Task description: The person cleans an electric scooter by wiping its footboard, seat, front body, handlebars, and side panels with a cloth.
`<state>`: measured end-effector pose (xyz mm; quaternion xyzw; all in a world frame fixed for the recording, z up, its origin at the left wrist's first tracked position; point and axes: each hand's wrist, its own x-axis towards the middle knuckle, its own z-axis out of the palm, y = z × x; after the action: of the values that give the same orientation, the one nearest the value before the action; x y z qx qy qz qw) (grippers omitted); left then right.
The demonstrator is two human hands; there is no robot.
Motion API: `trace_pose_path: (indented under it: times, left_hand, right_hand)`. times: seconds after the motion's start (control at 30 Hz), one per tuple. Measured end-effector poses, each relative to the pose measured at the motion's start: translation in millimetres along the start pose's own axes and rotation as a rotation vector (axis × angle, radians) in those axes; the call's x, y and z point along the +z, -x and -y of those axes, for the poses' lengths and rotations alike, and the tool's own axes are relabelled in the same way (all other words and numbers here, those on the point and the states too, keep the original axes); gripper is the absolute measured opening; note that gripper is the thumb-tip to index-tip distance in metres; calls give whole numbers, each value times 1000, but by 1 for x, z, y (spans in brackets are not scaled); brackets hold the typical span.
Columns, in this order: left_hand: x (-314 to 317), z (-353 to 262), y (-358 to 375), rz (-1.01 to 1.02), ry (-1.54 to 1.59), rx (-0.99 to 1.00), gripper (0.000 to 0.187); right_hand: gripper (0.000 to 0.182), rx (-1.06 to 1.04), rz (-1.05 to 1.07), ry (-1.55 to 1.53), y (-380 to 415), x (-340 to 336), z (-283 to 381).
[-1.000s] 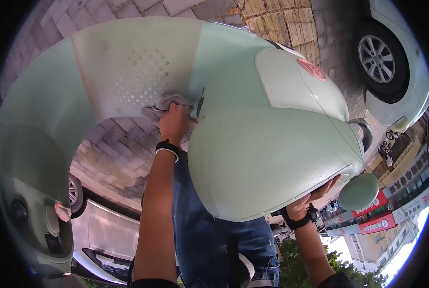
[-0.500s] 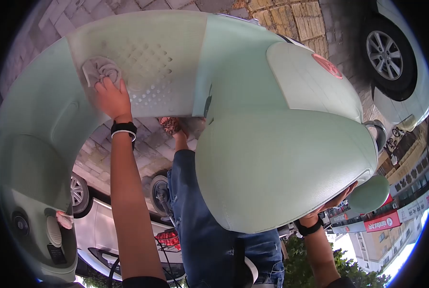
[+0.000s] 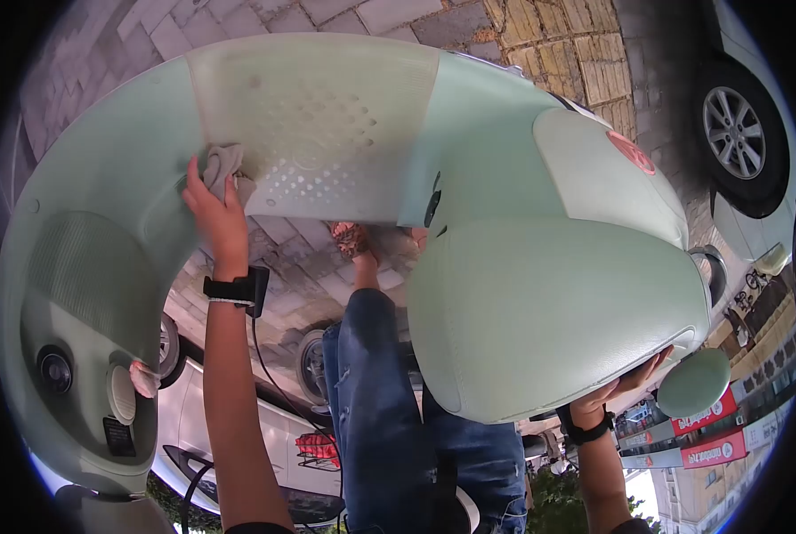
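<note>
A mint-green scooter fills the view, with its pale dotted footboard (image 3: 327,80) in the middle and its smooth seat (image 3: 549,311) at lower right. My left hand (image 3: 216,218) is at the inner left end of the footboard, where it meets the front panel (image 3: 140,133). A crumpled grey cloth (image 3: 225,165) lies between its thumb and fingers, against the surface. My right hand (image 3: 625,381) has its fingers hooked round the seat's far right edge, partly hidden beneath it.
A round green pad (image 3: 694,383) stands beyond the seat. A pinkish cloth-like bundle (image 3: 144,379) sits beside the front panel's knob. Parked cars are near, one showing a wheel (image 3: 734,132). Paving (image 3: 389,18) surrounds the scooter, and a cable (image 3: 269,365) hangs from my left wrist.
My left hand has shifted with the cloth from the footboard's surface towards its left inner edge, and the wrist has turned. The view has moved slightly. My right hand stays at the seat edge.
</note>
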<state>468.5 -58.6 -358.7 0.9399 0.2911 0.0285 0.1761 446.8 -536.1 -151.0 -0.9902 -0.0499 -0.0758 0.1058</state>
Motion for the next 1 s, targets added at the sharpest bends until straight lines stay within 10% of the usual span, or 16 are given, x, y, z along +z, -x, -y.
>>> trace_pose_path:
  times: [0.2, 0.3, 0.4, 0.5, 0.6, 0.87, 1.0]
  left_hand:
    - [55, -9, -72, -62, -400, 93, 51]
    - [83, 14, -11, -163, -118, -146, 42]
    - [69, 42, 79, 253, -172, -357, 40]
    - [53, 133, 186, 1218, -237, -498, 40]
    - [27, 111, 204, 825, -211, -588, 39]
    - [-15, -23, -74, -340, 101, 231, 44]
    - [21, -32, -169, -173, 30, 430, 37]
  right_hand:
    - [59, 20, 46, 27, 4, 0, -1]
    - [59, -11, 76, 43, 11, -7, -7]
    - [59, -41, 54, 40, 11, 0, -3]
    - [59, -38, 34, 22, 10, -7, -16]
    - [59, -35, 23, 24, 10, -12, -28]
    - [59, -23, 43, -36, 5, 10, -6]
    - [59, -1, 43, -11, 11, 5, -5]
